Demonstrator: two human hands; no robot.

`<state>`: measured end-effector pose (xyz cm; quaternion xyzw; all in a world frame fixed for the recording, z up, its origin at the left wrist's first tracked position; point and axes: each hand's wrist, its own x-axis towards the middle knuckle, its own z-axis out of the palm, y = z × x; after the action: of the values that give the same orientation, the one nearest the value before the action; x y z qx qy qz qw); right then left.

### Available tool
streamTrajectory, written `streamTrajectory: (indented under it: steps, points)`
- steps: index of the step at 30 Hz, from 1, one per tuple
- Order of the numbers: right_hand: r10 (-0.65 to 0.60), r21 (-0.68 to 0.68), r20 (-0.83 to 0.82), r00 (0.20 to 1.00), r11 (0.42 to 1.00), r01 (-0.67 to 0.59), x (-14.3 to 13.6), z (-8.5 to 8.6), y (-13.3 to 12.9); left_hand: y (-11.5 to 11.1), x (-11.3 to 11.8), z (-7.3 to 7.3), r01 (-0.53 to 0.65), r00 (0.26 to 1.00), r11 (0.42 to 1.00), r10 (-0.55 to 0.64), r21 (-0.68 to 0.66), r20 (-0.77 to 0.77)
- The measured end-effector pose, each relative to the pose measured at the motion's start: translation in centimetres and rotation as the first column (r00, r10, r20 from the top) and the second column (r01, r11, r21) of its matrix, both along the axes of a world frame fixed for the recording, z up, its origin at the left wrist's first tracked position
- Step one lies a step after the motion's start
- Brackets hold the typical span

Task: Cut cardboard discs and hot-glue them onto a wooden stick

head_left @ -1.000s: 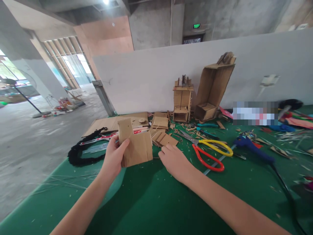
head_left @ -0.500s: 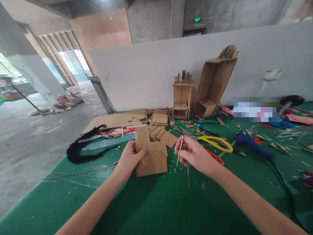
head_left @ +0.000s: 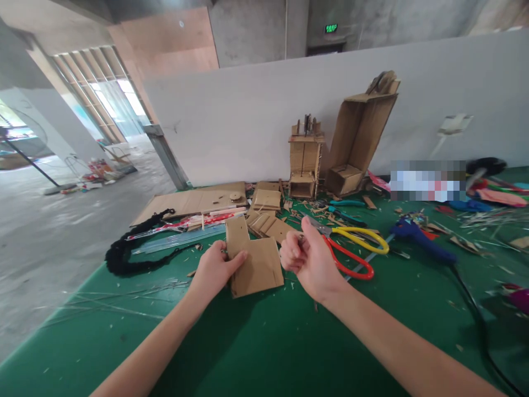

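An L-shaped cardboard piece (head_left: 258, 267) is held up over the green table by my left hand (head_left: 217, 267), thumb on its front face and fingers behind. Close to the right edge of that piece is my right hand (head_left: 309, 259), its fingers curled in and thumb pointing up. The thin stick seen before is hidden now, so what the curled fingers hold cannot be made out. Scissors with one yellow and one red handle (head_left: 357, 240) lie just right of my right hand. Behind the held piece are more cardboard pieces (head_left: 268, 226).
Two cardboard structures, a small one (head_left: 306, 160) and a taller one (head_left: 363, 138), stand by the white partition (head_left: 248, 121). A blue glue gun (head_left: 424, 240) with a black cord lies right. Black yarn (head_left: 119, 253) and clear sticks (head_left: 177, 240) lie left on the green table (head_left: 264, 353).
My right hand has turned and moved left, closer to the cardboard piece, and its thin stick has gone out of sight. My left hand still holds the piece, now slightly tilted. The view has shifted slightly.
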<state>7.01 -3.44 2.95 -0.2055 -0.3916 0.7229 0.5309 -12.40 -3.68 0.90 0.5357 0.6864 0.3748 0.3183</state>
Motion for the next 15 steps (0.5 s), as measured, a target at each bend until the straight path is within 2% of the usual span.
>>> streamTrajectory:
  steps: [3, 5, 9, 15]
  points:
    - [-0.019, -0.039, -0.045, 0.999, 0.999, 0.018, -0.7, -0.9, 0.2, -0.2, 0.0, 0.4, 0.049, 0.983, 0.998, -0.056, -0.045, -0.172]
    - [-0.042, -0.032, -0.024, 0.999, 0.999, 0.042, -1.0, -1.6, 0.3, -0.3, 0.0, 0.7, 0.044, 0.973, 0.998, -0.055, -0.05, -0.225]
    - [-0.043, -0.01, 0.008, 0.999, 0.999, 0.043, -1.3, -2.6, 0.2, -0.2, 0.0, 0.9, 0.037, 0.964, 0.995, -0.06, -0.089, -0.26]
    - [-0.042, 0.006, 0.032, 0.999, 0.999, 0.042, -1.5, -3.1, 0.2, 0.0, -0.3, 0.5, 0.052, 0.959, 0.992, -0.081, -0.111, -0.273]
